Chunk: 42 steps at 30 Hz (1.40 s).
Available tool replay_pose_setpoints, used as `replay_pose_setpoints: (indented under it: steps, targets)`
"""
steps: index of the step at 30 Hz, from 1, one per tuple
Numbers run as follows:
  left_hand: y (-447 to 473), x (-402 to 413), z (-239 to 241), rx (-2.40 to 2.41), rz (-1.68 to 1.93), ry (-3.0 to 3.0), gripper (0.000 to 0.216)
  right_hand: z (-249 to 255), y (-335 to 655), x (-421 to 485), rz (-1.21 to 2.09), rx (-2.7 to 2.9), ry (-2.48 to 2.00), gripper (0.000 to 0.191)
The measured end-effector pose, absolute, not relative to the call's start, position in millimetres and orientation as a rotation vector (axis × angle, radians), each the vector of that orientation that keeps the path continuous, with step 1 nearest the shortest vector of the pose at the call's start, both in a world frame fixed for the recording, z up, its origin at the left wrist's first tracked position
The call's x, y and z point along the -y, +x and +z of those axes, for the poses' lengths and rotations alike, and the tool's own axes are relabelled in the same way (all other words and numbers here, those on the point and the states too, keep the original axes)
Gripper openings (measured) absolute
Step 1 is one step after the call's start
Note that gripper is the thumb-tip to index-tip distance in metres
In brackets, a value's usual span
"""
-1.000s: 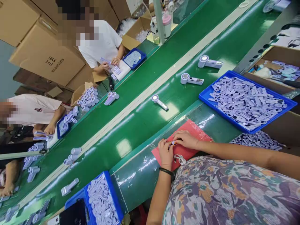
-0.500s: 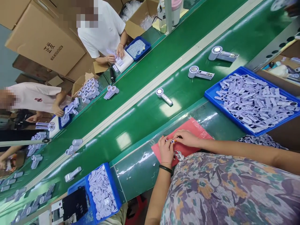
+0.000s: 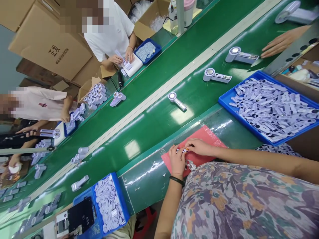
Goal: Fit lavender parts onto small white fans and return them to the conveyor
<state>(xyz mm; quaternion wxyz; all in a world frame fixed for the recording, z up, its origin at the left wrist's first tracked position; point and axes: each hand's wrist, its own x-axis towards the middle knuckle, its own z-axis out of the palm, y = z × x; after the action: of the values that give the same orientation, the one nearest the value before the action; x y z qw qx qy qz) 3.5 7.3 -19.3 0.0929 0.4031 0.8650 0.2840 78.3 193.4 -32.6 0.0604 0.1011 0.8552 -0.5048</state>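
Over the red mat (image 3: 210,134), both of my hands meet at a small pale plastic part (image 3: 184,150) with dark and orange spots. My left hand (image 3: 177,161), with a dark bracelet at the wrist, has its fingers closed on one end. The fingertips of my right hand (image 3: 200,147) pinch the other end. Most of the part is hidden under the fingers. A crumpled, silvery-white bit (image 3: 190,165) lies on the mat beside my left hand, close to the patterned shirt.
A green conveyor belt (image 3: 149,124) carries lilac handheld fans (image 3: 177,101). A blue tray (image 3: 224,96) of long lilac pieces stands right; another blue tray (image 3: 126,209) holds small lilac pieces at lower left. Two co-workers sit across the belt. Another person's hand (image 3: 284,42) reaches in at upper right.
The fans nearest me have shifted slightly right in view. Another person's hand has come in over the belt at upper right. My hands stay at the same spot, gripping the part.
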Motion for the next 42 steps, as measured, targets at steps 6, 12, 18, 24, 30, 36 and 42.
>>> replay_pose_setpoints:
  steps: [6,12,18,24,30,36,42]
  targets:
    - [14.0,-4.8,-7.0,-2.574,0.824,1.133,0.023,-26.0,87.6,-197.9,-1.416,-2.614,0.131,0.006]
    - [31.1,-3.9,-6.2,-2.536,0.72,1.065,0.03,-25.9,104.4,-191.6,-1.219,-2.667,0.054,0.035]
    - [18.8,-9.9,-6.5,-2.48,0.667,1.093,0.027,-28.5,97.0,-196.3,-1.132,-2.69,0.007,0.03]
    - [16.0,-9.8,-0.6,-2.453,0.632,1.136,0.031,-27.0,98.6,-198.5,-1.107,-2.719,-0.029,0.028]
    - [17.8,-19.9,6.0,-2.475,0.543,1.138,0.024,-26.1,97.9,-194.5,-1.062,-2.75,0.004,0.025]
    - [20.4,-13.8,8.4,-2.472,0.503,1.18,0.035,-26.3,101.4,-195.4,-1.072,-2.769,-0.05,0.029]
    - [24.0,-10.5,7.5,-2.438,0.498,1.17,0.035,-21.9,105.4,-197.1,-1.036,-2.777,-0.125,0.035]
